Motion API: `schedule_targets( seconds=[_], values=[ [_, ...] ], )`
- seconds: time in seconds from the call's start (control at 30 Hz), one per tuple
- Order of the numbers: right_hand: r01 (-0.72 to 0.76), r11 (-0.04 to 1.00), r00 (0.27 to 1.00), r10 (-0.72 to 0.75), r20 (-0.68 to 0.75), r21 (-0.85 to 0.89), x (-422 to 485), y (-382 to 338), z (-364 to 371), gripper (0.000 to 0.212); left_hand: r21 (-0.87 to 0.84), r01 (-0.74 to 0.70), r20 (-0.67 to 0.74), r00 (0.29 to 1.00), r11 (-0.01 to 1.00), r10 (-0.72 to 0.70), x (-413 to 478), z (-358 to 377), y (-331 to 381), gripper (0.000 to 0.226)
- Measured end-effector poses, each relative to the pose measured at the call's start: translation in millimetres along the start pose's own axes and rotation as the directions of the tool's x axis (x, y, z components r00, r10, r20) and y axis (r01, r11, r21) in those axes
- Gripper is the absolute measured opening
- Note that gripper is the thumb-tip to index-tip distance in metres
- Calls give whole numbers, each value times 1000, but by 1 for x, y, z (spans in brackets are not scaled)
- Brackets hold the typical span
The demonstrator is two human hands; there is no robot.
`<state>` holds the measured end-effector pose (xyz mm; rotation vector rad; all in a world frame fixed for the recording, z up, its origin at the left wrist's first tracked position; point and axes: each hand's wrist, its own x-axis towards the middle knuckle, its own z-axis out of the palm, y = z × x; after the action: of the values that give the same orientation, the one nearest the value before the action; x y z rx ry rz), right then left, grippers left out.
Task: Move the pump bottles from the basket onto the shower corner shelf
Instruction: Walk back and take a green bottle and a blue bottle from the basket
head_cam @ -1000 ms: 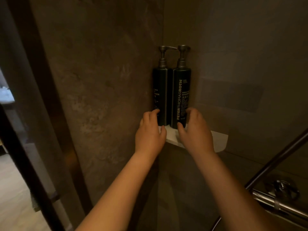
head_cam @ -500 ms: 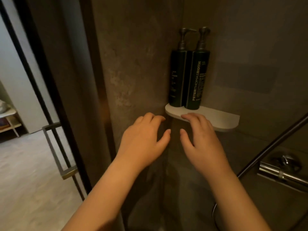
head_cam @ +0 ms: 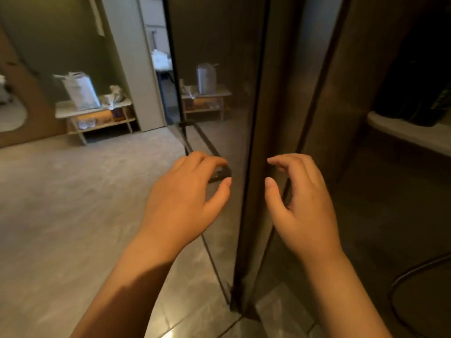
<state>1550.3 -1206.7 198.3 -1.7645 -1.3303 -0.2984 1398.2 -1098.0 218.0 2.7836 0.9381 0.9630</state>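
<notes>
My left hand [head_cam: 185, 193] and my right hand [head_cam: 300, 203] hover side by side in mid-air, fingers apart and curled, holding nothing. Between them runs the dark frame of the glass shower door [head_cam: 251, 147]. At the far right edge the white corner shelf [head_cam: 412, 135] shows, with the dark bases of the pump bottles [head_cam: 415, 103] standing on it; their tops are cut off by the frame edge. No basket is in view.
A metal door handle [head_cam: 210, 147] sits just beyond my left fingers. Outside the shower, a low wooden bench [head_cam: 95, 115] carries a white bag [head_cam: 80, 90] and small items. A dark hose [head_cam: 410, 276] loops at lower right. Grey tiled floor [head_cam: 61, 203] spreads left.
My view has swung left, away from the shelf toward the door and the room outside. Both hands have drawn back from the shelf and bottles, still empty.
</notes>
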Motion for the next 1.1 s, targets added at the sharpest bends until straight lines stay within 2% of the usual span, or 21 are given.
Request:
schedule_targets(
  seconds=[0.27, 0.57, 0.77, 0.93, 1.1],
  values=[
    [48, 997, 955, -65, 289, 66, -13, -68, 89, 53, 162, 296, -3, 954, 941, -299, -75, -43, -91, 43],
    [100, 976, 875, -179, 449, 195, 22, -96, 172, 53, 266, 502, -37, 858, 823, -512, -97, -56, -167, 50],
    [96, 956, 822, -234, 520, 278, 74, -100, 244, 51, 330, 619, -90, 772, 713, -629, -69, -46, -224, 52],
    [222, 929, 799, -347, 492, 295, 136, -98, 296, 52, 353, 655, -188, 749, 667, -635, -18, -42, -260, 51],
    [217, 910, 756, -385, 529, 353, 180, -99, 348, 54, 391, 697, -214, 704, 601, -677, 11, -33, -294, 53]
  ],
)
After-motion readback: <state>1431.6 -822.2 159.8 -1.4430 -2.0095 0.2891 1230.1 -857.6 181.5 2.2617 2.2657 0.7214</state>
